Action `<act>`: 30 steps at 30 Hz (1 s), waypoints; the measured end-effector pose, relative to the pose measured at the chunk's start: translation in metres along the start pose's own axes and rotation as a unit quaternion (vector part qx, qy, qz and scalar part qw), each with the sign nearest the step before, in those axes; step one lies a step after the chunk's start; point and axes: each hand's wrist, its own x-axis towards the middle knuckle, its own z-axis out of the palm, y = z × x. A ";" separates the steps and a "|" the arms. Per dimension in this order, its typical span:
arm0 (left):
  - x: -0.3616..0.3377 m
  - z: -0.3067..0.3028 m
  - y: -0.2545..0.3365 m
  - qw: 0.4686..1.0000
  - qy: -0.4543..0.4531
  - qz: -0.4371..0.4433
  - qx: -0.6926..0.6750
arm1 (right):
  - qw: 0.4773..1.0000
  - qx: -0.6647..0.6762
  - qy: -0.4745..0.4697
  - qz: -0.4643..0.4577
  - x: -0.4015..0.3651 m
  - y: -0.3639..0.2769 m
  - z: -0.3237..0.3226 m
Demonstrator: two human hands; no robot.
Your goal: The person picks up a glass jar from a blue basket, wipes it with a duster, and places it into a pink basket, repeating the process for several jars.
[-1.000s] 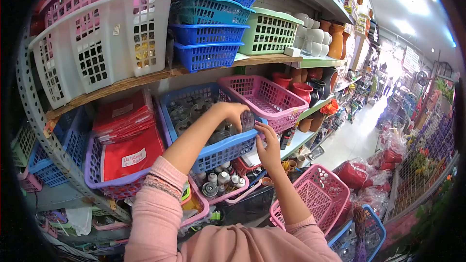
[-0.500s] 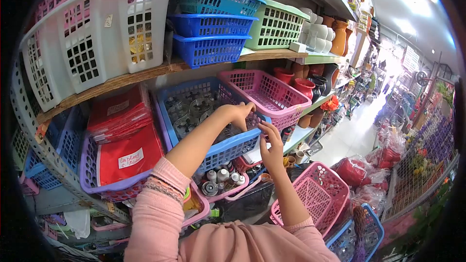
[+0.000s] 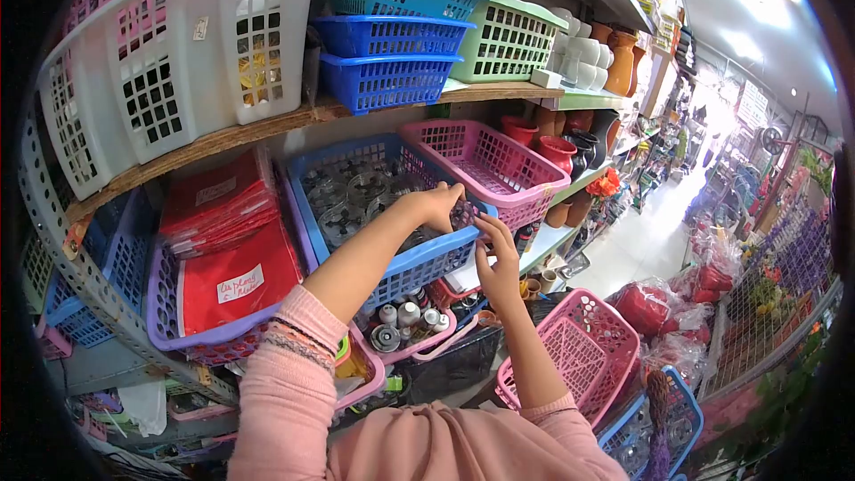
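Note:
A blue plastic basket (image 3: 419, 269) on the shelf holds several clear round pieces (image 3: 363, 189) with dark parts. My left hand (image 3: 436, 207) reaches over its rim into the right end, fingers bent down and closed. Beside those fingers shows a small dark purple thing (image 3: 463, 214); its kind and most of it are hidden. At the basket's right front corner is my right hand (image 3: 500, 256), its bent fingertips by the rim and its thumb apart from them. Behind both hands sits a pink basket (image 3: 525, 198).
Red packets in a purple basket (image 3: 183, 343) lie at the left. Bottles (image 3: 409, 313) stand in a pink tray below. A pink basket (image 3: 623, 330) is low at the right. Stacked blue baskets (image 3: 392, 80) and a white basket (image 3: 205, 53) are on the shelf above.
The view has shifted slightly. More of the purple thing shows between my hands. Both hands stay at the right end of the blue basket.

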 end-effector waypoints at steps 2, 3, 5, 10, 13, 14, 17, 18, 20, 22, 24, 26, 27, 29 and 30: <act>-0.001 -0.001 0.005 1.000 -0.005 -0.007 0.002 | 1.000 0.002 -0.001 0.000 0.001 -0.001 -0.001; 0.000 0.000 0.005 1.000 -0.012 -0.014 0.005 | 1.000 -0.006 -0.004 0.005 0.000 -0.001 -0.002; 0.004 -0.001 0.006 0.999 -0.022 -0.015 0.018 | 1.000 -0.015 -0.009 0.010 0.000 -0.003 -0.003; 0.012 0.001 0.003 0.998 -0.036 -0.010 0.052 | 0.999 -0.037 -0.024 0.001 0.001 -0.002 -0.007; 0.011 0.001 -0.002 0.998 -0.046 0.015 0.037 | 0.996 -0.071 -0.014 -0.054 0.001 0.005 -0.006; 0.010 0.002 -0.003 0.999 -0.043 0.021 0.020 | 0.996 -0.070 -0.014 -0.053 0.001 0.006 -0.006; 0.013 0.008 -0.014 0.998 -0.035 0.043 0.009 | 0.998 -0.055 -0.016 -0.034 -0.001 0.004 -0.005; 0.011 0.008 -0.013 0.998 -0.025 0.062 0.014 | 0.998 -0.052 -0.013 -0.023 -0.001 0.001 -0.005; 0.009 0.007 -0.010 0.998 -0.040 0.043 0.008 | 0.999 -0.050 -0.011 -0.015 -0.001 -0.003 -0.007; 0.011 0.009 -0.013 0.998 -0.054 0.024 0.003 | 0.999 -0.045 -0.019 -0.001 -0.001 -0.006 -0.008; 0.013 0.013 -0.015 0.998 -0.047 0.035 -0.004 | 0.999 -0.041 -0.023 -0.010 -0.001 -0.003 -0.007; 0.011 0.012 -0.014 0.998 -0.053 0.026 -0.009 | 0.999 -0.036 -0.028 -0.017 -0.001 -0.003 -0.008; 0.011 0.013 -0.014 0.998 -0.058 0.016 -0.014 | 0.999 -0.035 -0.032 -0.007 -0.001 -0.005 -0.008; 0.011 0.014 -0.014 0.998 -0.052 0.011 -0.020 | 0.999 -0.034 -0.034 0.003 -0.002 -0.004 -0.007; 0.011 0.015 -0.014 0.999 -0.046 0.008 -0.025 | 0.998 -0.060 -0.018 -0.026 -0.001 -0.002 -0.006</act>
